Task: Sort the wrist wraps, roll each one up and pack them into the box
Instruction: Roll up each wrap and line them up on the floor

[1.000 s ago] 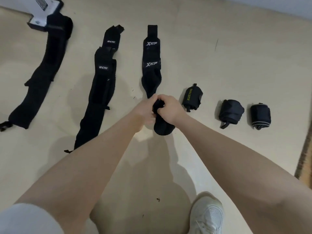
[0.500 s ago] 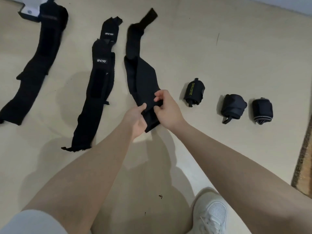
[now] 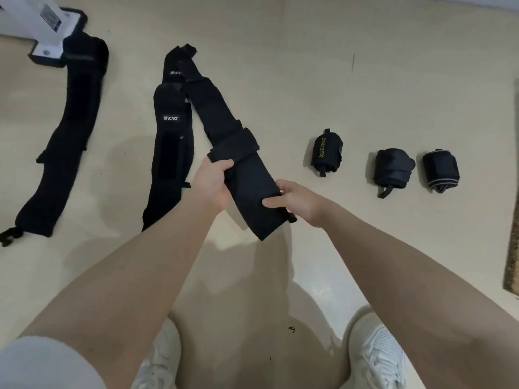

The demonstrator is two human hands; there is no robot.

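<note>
Long black fabric wrist wrap (image 3: 252,192) hangs centre frame, lifted off the floor, far end trailing toward 11 o'clock. Your left hand (image 3: 212,183) grips its left edge w/ curled fingers; your right hand (image 3: 297,202) pinches the right edge, thumb on top.

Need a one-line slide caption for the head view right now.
Both hands, left and right, hold a black wrist wrap above the floor beside three rolled wraps.

one head camera, looking down

the single view sits at head height above the person's white shoes (image 3: 377,357), facing steeply down and forward over the floor (image 3: 365,94). beyond the shoes lies a row of wraps, perhaps slightly bent by the wide lens.
</note>
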